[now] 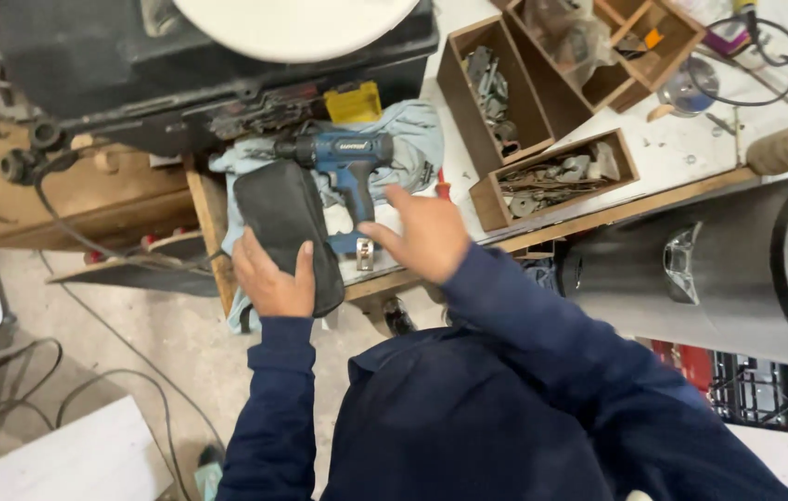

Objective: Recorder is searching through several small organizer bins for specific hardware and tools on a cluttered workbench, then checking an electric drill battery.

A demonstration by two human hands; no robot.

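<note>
A black zip pouch (284, 232) lies on the bench's front edge, on a pale blue cloth (412, 139). My left hand (273, 278) rests on the pouch's near end, fingers gripping it. A blue cordless drill (347, 167) lies on the cloth just right of the pouch, its battery end toward me. My right hand (422, 232) hovers with fingers spread beside the drill's handle, holding nothing.
Wooden boxes (505, 93) of metal parts sit on the white bench to the right. A yellow case (353, 100) and a dark machine (180, 65) stand behind the drill. A large metal cylinder (691, 269) lies at right. Cables trail on the floor (134, 343).
</note>
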